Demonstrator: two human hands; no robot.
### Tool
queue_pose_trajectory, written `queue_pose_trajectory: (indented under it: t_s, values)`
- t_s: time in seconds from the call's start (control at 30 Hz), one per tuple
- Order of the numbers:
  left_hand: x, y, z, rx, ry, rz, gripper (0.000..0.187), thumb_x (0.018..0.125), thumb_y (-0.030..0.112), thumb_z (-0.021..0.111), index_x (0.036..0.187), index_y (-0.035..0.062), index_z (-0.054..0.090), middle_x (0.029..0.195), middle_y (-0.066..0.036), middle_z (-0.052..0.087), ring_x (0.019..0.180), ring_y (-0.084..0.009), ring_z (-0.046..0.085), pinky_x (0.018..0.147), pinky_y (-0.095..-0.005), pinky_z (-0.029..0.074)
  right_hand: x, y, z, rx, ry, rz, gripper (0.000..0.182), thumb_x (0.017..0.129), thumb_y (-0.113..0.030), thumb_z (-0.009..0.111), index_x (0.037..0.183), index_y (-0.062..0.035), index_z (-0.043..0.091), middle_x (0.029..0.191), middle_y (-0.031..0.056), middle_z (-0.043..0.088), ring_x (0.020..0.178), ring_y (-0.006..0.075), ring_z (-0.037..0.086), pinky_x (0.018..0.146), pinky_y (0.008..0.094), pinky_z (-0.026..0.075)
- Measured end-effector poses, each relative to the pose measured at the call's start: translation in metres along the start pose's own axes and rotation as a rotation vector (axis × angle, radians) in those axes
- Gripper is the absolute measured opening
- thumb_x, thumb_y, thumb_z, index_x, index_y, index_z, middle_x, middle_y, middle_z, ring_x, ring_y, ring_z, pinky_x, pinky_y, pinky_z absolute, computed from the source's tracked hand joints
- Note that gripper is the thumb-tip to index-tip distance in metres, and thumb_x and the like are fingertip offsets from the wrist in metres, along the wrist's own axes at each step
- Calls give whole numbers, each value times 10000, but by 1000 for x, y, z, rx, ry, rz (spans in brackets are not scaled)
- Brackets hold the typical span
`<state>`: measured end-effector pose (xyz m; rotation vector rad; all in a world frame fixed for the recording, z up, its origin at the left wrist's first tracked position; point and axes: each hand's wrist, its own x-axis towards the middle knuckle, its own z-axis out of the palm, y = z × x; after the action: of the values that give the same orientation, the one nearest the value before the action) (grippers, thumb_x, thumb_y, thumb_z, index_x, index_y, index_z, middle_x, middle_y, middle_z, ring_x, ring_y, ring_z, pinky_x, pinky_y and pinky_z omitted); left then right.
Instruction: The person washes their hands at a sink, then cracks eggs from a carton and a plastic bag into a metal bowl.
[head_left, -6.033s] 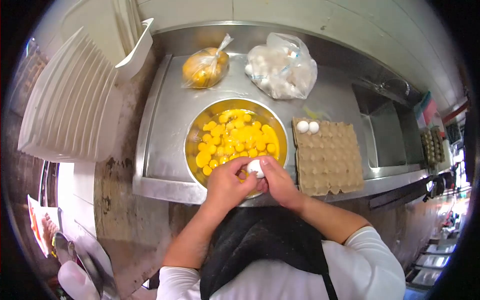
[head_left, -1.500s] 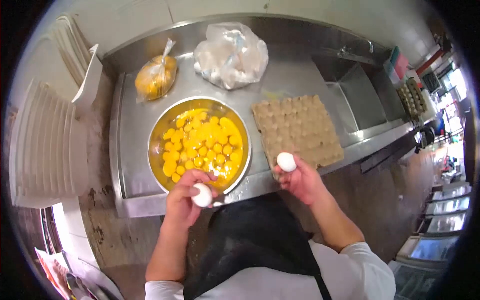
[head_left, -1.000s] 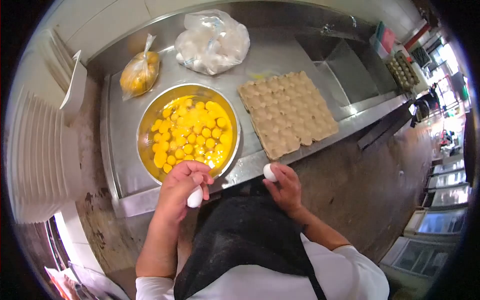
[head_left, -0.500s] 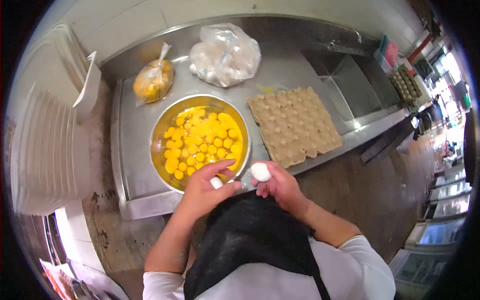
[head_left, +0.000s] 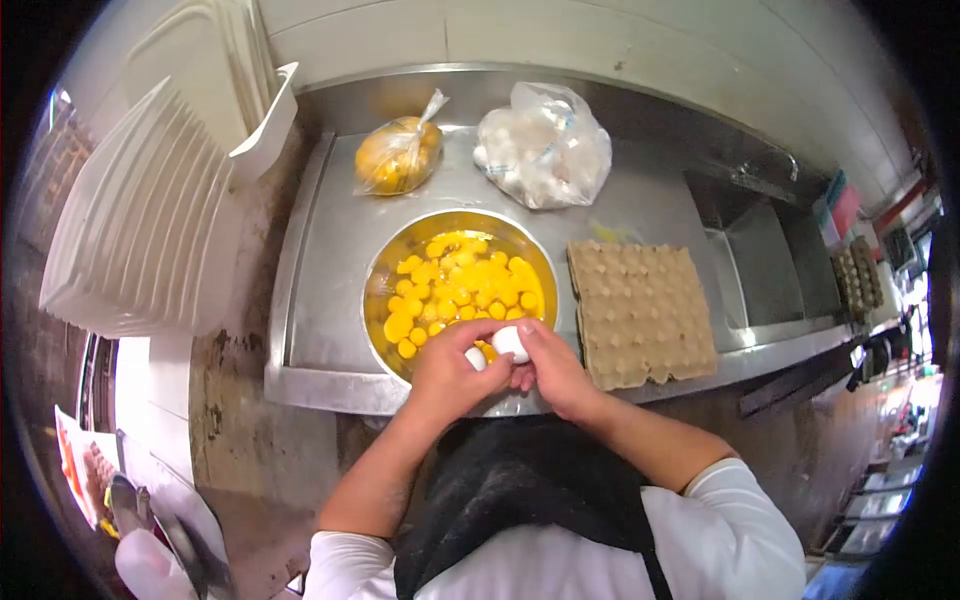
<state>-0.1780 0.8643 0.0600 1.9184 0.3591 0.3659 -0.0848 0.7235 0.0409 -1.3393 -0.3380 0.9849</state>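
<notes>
Both hands meet over the near rim of a steel bowl (head_left: 375, 290) that holds many raw eggs, with yellow yolks (head_left: 460, 280) in clear white. My left hand (head_left: 448, 375) is closed around a white egg (head_left: 475, 358), only part of which shows between the fingers. Between the thumb and fingers of my right hand (head_left: 560, 375) is another white egg (head_left: 511, 344), close beside the left one. Whether either shell is cracked I cannot make out. The fingertips of the two hands are nearly touching.
Right of the bowl lies a cardboard egg tray (head_left: 640, 315). Behind stand a tied bag with yellow contents (head_left: 398, 158) and a clear bag with white contents (head_left: 545, 145). A sink basin (head_left: 765, 265) is at right, stacked white trays (head_left: 140, 220) at left.
My right hand has moved left with its egg, up against my left hand. The camera view has shifted, so the bowl and table appear farther right and lower.
</notes>
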Motion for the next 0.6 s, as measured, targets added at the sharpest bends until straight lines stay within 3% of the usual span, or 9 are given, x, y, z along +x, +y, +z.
queue_pose_trajectory:
  t_s: [0.23, 0.6]
  values:
    - [11, -10, 9, 152, 87, -32, 337, 717, 125, 729, 1028, 4, 680, 936, -123, 709, 868, -185, 681, 796, -297, 520, 22, -3, -10, 15, -43, 78, 368, 1029, -388, 363, 1145, -83, 534, 813, 22, 561, 591, 80, 515, 517, 201, 408]
    - [22, -13, -2, -76, 167, -146, 341, 734, 124, 725, 1050, 3, 681, 942, -112, 710, 864, -175, 676, 791, -295, 523, 56, -28, -20, -226, -241, 163, 453, 1005, -474, 358, 1173, -86, 521, 835, 33, 559, 596, 95, 523, 525, 229, 431]
